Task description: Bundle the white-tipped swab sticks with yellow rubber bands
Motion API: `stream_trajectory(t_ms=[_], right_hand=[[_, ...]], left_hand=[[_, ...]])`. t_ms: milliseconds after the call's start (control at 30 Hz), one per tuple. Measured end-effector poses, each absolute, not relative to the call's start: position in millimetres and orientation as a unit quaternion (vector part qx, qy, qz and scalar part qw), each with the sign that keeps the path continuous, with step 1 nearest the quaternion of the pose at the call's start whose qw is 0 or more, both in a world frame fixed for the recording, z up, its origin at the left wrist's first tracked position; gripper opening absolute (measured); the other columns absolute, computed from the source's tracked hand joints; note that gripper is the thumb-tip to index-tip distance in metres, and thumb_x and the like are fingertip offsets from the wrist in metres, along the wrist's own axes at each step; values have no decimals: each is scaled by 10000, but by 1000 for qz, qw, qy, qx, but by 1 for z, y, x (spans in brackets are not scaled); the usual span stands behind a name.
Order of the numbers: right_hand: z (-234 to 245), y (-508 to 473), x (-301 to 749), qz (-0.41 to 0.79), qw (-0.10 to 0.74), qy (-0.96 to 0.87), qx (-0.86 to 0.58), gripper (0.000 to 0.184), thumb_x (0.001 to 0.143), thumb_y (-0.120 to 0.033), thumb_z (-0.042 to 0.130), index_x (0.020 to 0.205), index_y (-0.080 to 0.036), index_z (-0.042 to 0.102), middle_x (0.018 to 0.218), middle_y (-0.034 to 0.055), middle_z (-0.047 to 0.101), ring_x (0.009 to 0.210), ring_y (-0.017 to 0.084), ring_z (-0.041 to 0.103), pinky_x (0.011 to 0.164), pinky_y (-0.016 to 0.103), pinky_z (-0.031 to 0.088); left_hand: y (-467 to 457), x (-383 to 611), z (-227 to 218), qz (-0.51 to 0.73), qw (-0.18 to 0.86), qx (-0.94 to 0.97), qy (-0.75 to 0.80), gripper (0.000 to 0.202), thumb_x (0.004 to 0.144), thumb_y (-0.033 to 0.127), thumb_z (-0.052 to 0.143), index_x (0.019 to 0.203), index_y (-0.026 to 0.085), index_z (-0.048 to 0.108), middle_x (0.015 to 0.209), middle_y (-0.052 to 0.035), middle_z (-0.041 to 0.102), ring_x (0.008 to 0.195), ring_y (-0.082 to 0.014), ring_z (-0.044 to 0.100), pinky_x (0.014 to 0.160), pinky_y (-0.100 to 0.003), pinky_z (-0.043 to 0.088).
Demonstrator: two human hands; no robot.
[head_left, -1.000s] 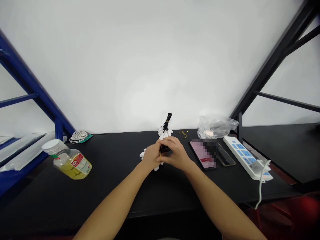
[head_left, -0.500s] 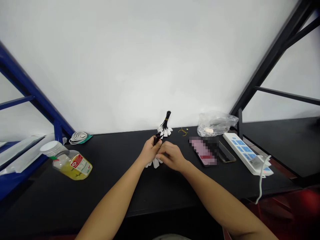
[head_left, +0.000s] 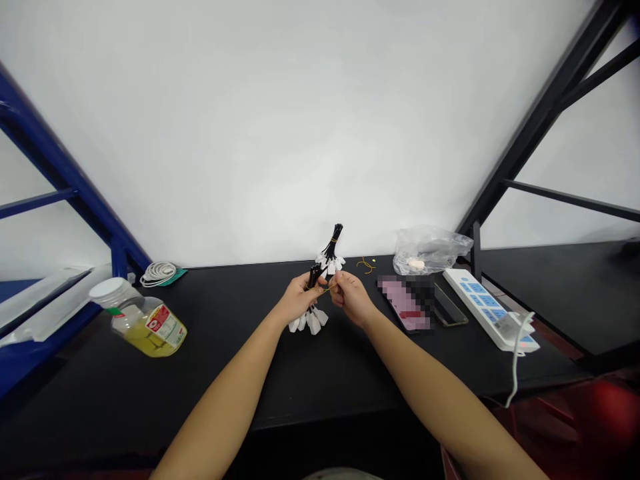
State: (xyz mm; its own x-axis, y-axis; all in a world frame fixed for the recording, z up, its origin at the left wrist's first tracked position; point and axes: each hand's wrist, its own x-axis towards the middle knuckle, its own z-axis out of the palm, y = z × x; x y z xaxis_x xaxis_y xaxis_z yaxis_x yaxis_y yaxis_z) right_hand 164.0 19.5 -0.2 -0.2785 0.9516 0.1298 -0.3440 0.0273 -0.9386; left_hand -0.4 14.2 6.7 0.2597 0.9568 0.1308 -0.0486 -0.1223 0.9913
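Note:
My left hand (head_left: 299,298) is closed round a bundle of black strings with white tags (head_left: 313,322); the tags fan out below the fingers and the black ends stick up above. A thin yellow tie (head_left: 327,289) stretches from this bundle to my right hand (head_left: 351,295), whose thumb and forefinger pinch its end. Just behind the hands stands a second bundle of black strings with white tags (head_left: 333,247), bound by a yellow tie round its upper part. Fingers partly hide the middle of the held bundle.
Loose yellow ties (head_left: 367,265) lie behind my right hand. To the right are a clear plastic bag (head_left: 435,247), a pink-screened phone (head_left: 404,303), a dark phone (head_left: 450,305) and a white power strip (head_left: 483,300). A jar of yellow liquid (head_left: 150,327) and a coiled white cable (head_left: 159,273) sit left.
My right hand has moved up and right, away from the held bundle, drawing the yellow tie out between the hands. More of the white tags now shows under my left hand.

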Motion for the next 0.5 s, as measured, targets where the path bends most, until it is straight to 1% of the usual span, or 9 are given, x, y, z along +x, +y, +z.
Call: stream_trajectory(t_ms=[100, 167, 233, 300, 367, 400, 467, 500], right_hand=[[-3, 22, 165, 629, 511, -492, -319, 493, 812, -651, 661, 712, -207, 473, 596, -74, 394, 431, 56, 246, 417, 216, 200], [-6, 23, 166, 599, 500, -530, -333, 490, 821, -649, 655, 706, -201, 494, 582, -70, 400, 445, 64, 267, 429, 220, 227], [-8, 22, 167, 545, 469, -607, -337, 466, 853, -623, 636, 716, -186, 548, 601, -44, 465, 497, 85, 356, 479, 228, 302], [-8, 18, 167, 473, 425, -698, -328, 428, 901, -568, 602, 732, -175, 595, 667, -8, 542, 598, 114, 456, 569, 244, 376], [-6, 12, 166, 403, 376, -774, -312, 376, 931, -488, 588, 725, -175, 608, 713, 4, 573, 669, 129, 498, 637, 256, 399], [-5, 10, 165, 375, 354, -799, -308, 344, 929, -445, 600, 714, -176, 607, 714, 2, 575, 676, 128, 502, 648, 255, 397], [-1, 5, 165, 364, 321, -820, -304, 278, 902, -376, 641, 710, -176, 615, 715, -2, 585, 668, 120, 507, 643, 246, 393], [0, 4, 165, 389, 314, -811, -304, 248, 887, -360, 658, 725, -175, 627, 711, -5, 592, 651, 115, 507, 626, 240, 391]], left_hand=[[14, -3, 6, 466, 557, 589, 355, 267, 695, 283, 711, 915, 157, 627, 604, 71, 503, 498, -74, 444, 550, -236, 394], [15, -2, 4, 477, 548, 591, 350, 241, 741, 335, 707, 871, 159, 606, 581, 72, 488, 495, -77, 443, 567, -244, 411], [16, 0, 2, 499, 522, 590, 361, 272, 807, 418, 680, 818, 170, 568, 547, 73, 475, 490, -85, 451, 567, -246, 417], [17, 2, -2, 525, 492, 581, 380, 325, 845, 481, 651, 797, 178, 543, 547, 63, 495, 498, -93, 473, 546, -235, 405], [18, 3, -5, 547, 473, 562, 401, 353, 862, 518, 628, 806, 180, 542, 551, 58, 508, 491, -95, 480, 512, -221, 383], [19, 3, -6, 555, 469, 551, 410, 365, 873, 535, 608, 811, 181, 545, 549, 58, 509, 480, -93, 476, 499, -217, 378], [19, 3, -8, 562, 461, 543, 420, 393, 901, 562, 559, 811, 179, 550, 558, 49, 528, 466, -92, 477, 491, -219, 389], [19, 3, -8, 563, 452, 548, 423, 407, 912, 570, 539, 801, 178, 549, 578, 40, 548, 471, -92, 487, 497, -222, 401]])
